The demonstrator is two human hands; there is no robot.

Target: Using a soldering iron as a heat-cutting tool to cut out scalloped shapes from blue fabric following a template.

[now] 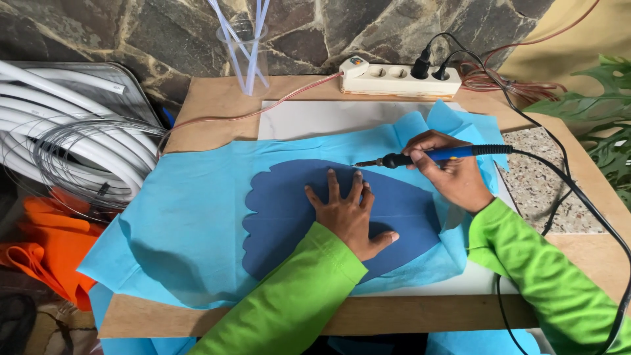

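A dark blue fabric shape (289, 217) with a scalloped left edge is pinned flat at the centre of the frame by the left hand (348, 213), its fingers spread wide and pressed on the cloth, apparently so that the piece cannot shift. The shape is laid over a light blue sheet (184, 217) spread across a wooden board (217, 98). Right of centre, a blue-handled soldering iron (427, 156) is gripped pen-fashion by the right hand (453, 174), fingers closed round the handle, the tip brought to the upper edge of the dark shape. The iron's black cord (565, 177) is led up the right side towards a white power strip (394, 79) at the top of the frame. A clear cup of straws (244, 56) is seen at upper centre-left, and coiled white tubing (72, 138) with orange cloth (52, 246) at the left edge.
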